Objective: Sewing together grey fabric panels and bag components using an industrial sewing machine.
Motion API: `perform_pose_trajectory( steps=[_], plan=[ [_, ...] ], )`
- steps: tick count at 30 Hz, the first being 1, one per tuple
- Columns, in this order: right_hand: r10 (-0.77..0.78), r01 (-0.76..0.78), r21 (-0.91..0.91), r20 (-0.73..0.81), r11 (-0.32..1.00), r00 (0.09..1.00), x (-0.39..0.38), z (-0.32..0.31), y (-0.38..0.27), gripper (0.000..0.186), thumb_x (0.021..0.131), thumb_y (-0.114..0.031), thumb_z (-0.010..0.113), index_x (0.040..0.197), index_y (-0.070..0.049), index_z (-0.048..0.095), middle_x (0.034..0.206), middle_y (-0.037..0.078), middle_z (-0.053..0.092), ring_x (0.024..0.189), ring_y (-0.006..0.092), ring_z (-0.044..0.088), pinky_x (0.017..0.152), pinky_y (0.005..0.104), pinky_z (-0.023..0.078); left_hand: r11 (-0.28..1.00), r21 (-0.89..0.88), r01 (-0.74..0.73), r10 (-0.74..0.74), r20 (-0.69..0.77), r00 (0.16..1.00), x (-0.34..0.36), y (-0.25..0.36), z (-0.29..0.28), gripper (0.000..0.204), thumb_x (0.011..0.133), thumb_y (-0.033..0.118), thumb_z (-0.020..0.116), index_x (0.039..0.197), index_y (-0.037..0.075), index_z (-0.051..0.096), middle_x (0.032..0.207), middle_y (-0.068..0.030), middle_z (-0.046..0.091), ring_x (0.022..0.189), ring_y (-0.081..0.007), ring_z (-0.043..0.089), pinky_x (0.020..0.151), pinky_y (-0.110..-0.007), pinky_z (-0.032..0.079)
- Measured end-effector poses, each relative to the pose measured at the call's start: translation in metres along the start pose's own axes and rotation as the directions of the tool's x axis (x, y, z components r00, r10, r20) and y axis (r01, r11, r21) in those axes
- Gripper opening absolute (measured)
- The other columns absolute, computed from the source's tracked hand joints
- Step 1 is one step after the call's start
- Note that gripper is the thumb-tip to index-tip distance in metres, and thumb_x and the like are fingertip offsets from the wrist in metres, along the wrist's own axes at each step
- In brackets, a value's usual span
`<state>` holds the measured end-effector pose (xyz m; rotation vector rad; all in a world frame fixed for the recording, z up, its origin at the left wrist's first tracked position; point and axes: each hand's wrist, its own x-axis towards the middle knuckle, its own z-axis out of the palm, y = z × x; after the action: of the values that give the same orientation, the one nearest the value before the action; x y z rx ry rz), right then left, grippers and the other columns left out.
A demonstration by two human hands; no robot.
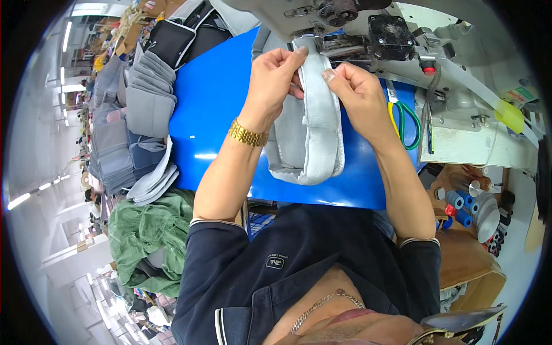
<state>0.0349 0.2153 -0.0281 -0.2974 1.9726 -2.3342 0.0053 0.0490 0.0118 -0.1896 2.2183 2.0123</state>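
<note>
My left hand (pixel 275 80) and my right hand (pixel 355 92) both pinch the top of a light grey padded fabric piece (pixel 313 138), curved like a shoe upper. They hold its upper end right under the head of a white sewing machine (pixel 356 20). The piece hangs down over a blue work surface (pixel 215 109). A gold bracelet sits on my left wrist.
Stacks of grey cut fabric pieces (pixel 135 115) pile up at the left of the blue surface. A green cloth (pixel 149 230) lies below them. Green-handled scissors (pixel 405 123) rest by the machine. Thread spools (pixel 460 207) stand on a wooden shelf at the right.
</note>
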Motion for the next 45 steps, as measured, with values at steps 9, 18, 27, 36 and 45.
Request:
perform_pose_trajectory(
  steps=[9, 18, 27, 36, 45],
  plan=[
    [0.021, -0.041, -0.156, -0.127, 0.987, 0.992, -0.058, -0.061, -0.039, 0.023, 0.095, -0.022, 0.062, 0.078, -0.006, 0.061, 0.065, 0.001, 0.059, 0.06, 0.0084, 0.059, 0.055, 0.0233, 0.048, 0.992, -0.065, -0.11, 0.109, -0.012, 0.994, 0.042, -0.013, 0.005, 0.025, 0.092, 0.023, 0.066, 0.085, 0.0, 0.059, 0.067, -0.005, 0.061, 0.051, -0.0095, 0.058, 0.04, -0.022, 0.047],
    [-0.589, 0.111, -0.673, -0.54, 0.731, 0.602, -0.091, -0.293, -0.173, 0.031, 0.097, -0.019, 0.059, 0.12, 0.002, 0.057, 0.107, 0.011, 0.065, 0.1, 0.0186, 0.063, 0.088, 0.0315, 0.052, 0.984, -0.173, -0.034, 0.066, 0.183, 0.981, 0.016, -0.016, 0.01, 0.056, 0.081, 0.036, 0.077, 0.107, -0.008, 0.053, 0.076, -0.0069, 0.063, 0.053, -0.0078, 0.058, 0.037, -0.019, 0.042],
    [-0.51, 0.104, -0.531, -0.714, 0.841, 0.479, -0.024, -0.457, -0.211, 0.042, 0.096, -0.03, 0.059, 0.12, 0.004, 0.059, 0.111, 0.013, 0.064, 0.097, 0.0207, 0.063, 0.081, 0.0333, 0.053, 0.979, -0.199, -0.05, 0.069, 0.088, 0.994, 0.014, -0.026, 0.018, 0.051, 0.079, 0.031, 0.078, 0.104, -0.006, 0.054, 0.08, -0.0091, 0.064, 0.052, -0.0101, 0.059, 0.036, -0.023, 0.044],
    [-0.47, 0.216, -0.445, -0.61, 0.869, 0.638, -0.025, -0.47, -0.23, 0.049, 0.1, -0.041, 0.052, 0.12, 0.003, 0.06, 0.112, 0.013, 0.065, 0.097, 0.0176, 0.062, 0.08, 0.0321, 0.052, 0.977, -0.202, -0.072, 0.089, 0.075, 0.993, 0.011, -0.022, 0.019, 0.05, 0.078, 0.03, 0.078, 0.102, -0.006, 0.054, 0.076, -0.008, 0.064, 0.053, -0.0101, 0.06, 0.036, -0.023, 0.045],
    [-0.391, -0.136, -0.682, -0.559, 0.719, 0.731, -0.016, -0.467, -0.271, 0.052, 0.099, -0.042, 0.051, 0.121, 0.004, 0.06, 0.109, 0.012, 0.065, 0.096, 0.0195, 0.063, 0.085, 0.032, 0.05, 0.984, -0.18, -0.002, 0.02, 0.094, 0.995, 0.002, -0.024, 0.007, 0.036, 0.081, 0.02, 0.075, 0.1, -0.002, 0.054, 0.067, -0.0029, 0.061, 0.049, -0.0067, 0.055, 0.035, -0.019, 0.04]
  ],
)
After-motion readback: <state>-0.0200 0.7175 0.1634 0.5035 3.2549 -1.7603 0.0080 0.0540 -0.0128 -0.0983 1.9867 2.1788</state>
